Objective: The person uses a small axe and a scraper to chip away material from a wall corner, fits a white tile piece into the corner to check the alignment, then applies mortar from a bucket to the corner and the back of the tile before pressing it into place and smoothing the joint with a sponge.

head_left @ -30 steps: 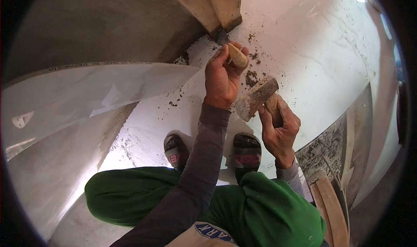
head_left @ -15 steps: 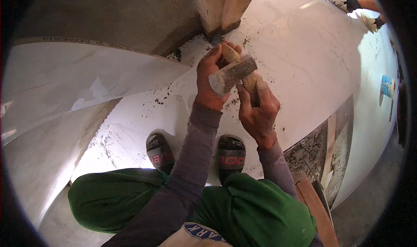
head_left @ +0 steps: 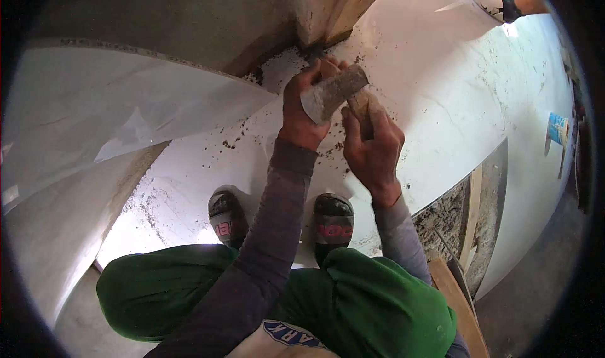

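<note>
My right hand (head_left: 375, 147) grips the short wooden handle of a hammer (head_left: 333, 93), its grey, worn metal head lying across the front of my left hand. My left hand (head_left: 301, 109) is closed around a chisel with a pale wooden handle (head_left: 328, 69), partly hidden behind the hammer head. The chisel's dark blade points at the foot of a wooden door frame (head_left: 337, 11), where the frame meets the white marbled floor tiles (head_left: 441, 100). Crumbs of dark debris lie around that corner.
A large tile panel (head_left: 145, 96) leans at the left, beside a concrete wall (head_left: 170, 11). On the right are an uncovered rough strip (head_left: 447, 216), wooden boards (head_left: 457, 301) and a blue-white container (head_left: 558, 129). Another person's arm (head_left: 529, 4) shows at top right.
The hammer head has come slightly nearer the chisel handle, covering more of it. At the top right the other person's arms have shifted, with one now out of sight.
</note>
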`<act>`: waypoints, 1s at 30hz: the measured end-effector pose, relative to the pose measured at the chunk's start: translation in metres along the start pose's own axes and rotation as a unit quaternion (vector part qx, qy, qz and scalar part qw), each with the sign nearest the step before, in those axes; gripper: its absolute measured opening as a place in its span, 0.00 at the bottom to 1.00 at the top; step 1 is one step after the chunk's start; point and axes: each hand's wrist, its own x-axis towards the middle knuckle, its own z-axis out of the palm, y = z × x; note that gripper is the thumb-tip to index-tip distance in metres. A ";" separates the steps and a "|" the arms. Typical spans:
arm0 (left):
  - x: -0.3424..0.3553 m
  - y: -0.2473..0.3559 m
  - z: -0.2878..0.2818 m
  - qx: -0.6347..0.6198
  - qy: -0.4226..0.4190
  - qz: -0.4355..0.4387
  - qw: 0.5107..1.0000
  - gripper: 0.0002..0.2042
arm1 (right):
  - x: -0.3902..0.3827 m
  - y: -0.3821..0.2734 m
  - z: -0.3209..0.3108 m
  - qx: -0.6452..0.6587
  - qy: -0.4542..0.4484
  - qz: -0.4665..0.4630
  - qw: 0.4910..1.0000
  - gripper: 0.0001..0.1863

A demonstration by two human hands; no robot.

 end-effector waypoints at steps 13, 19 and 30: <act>-0.019 -0.005 0.012 0.042 -0.020 0.039 0.998 0.14 | -0.020 -0.014 -0.026 -0.002 -0.024 0.000 1.000 0.24; -0.014 -0.002 0.027 -0.075 0.003 0.008 0.997 0.11 | -0.003 -0.032 -0.029 0.048 0.012 -0.064 0.997 0.23; -0.016 0.002 0.036 -0.028 -0.025 0.041 0.998 0.15 | 0.020 -0.012 -0.006 -0.008 0.025 -0.099 0.995 0.24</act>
